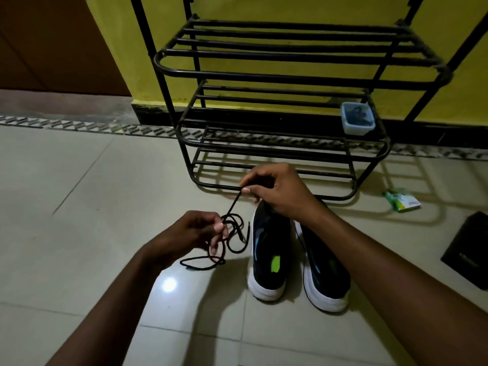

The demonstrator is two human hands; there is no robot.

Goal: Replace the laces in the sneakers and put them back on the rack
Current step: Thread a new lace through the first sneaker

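Pale floor tiles [66,180], yellow wall [118,35]; black lace [233,204] pinched by left hand [192,233] and right hand [280,191].

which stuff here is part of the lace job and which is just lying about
For the job: lace, held by left hand and right hand; left sneaker; right sneaker; rack; tub on the rack, perhaps holding laces.
Lying about: green packet; black flat case.
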